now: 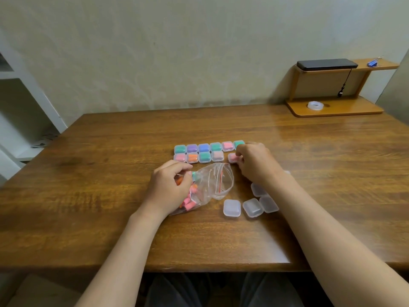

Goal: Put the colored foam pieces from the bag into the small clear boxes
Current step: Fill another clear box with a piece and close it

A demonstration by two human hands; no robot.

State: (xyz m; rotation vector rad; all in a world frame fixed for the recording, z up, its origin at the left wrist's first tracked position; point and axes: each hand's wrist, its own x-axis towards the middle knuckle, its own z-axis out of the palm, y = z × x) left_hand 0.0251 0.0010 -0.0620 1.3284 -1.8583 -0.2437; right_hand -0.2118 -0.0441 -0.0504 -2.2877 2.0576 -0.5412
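Foam pieces (188, 201), pink and orange, inside the clear bag (218, 180) lying on the table (88, 173), bag gripped over them by the curled left hand (169, 185). Just beyond, a pink-filled box (232, 157) pinched by the right hand (254, 162) at the end of two rows of filled boxes (203, 152). Empty boxes (252, 208) close beside the right forearm.

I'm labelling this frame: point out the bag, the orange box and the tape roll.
bag (218, 180), head view, clear upper part
orange box (192, 157), head view, lid centre
tape roll (315, 108), head view, front rim
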